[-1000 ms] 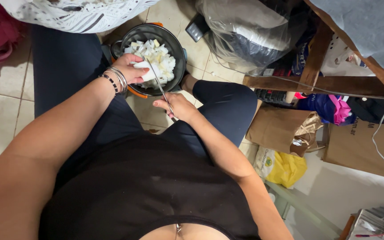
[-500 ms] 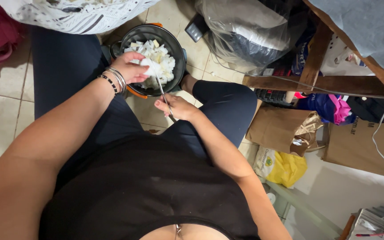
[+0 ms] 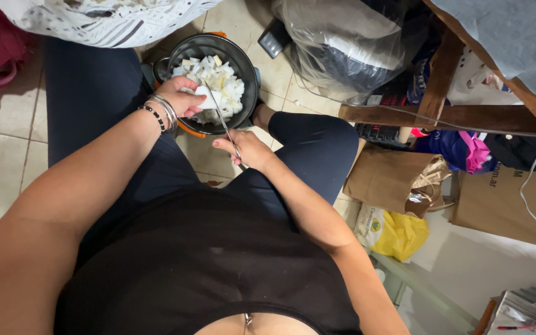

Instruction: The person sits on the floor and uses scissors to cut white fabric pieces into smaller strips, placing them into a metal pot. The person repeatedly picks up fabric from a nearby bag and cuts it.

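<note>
White chunk [image 3: 206, 99] pinched in left hand [image 3: 181, 96] fingers, over dark pot [image 3: 247, 65] of cut pieces [image 3: 221, 84]. Knife [image 3: 221, 121] blade touches chunk just right of those fingers; right hand [image 3: 249, 150] fist closed round its handle.

My right grip [image 3: 247, 149] holds a knife [image 3: 221, 118]; its blade runs forward to the white piece [image 3: 206, 98] in my left grip [image 3: 181, 96]. Pot [image 3: 246, 62] of cut pieces [image 3: 224, 80] sits on the floor [image 3: 7, 149] just beyond both grips. Paper bag [image 3: 386, 177] lies well right of my right grip.
</note>
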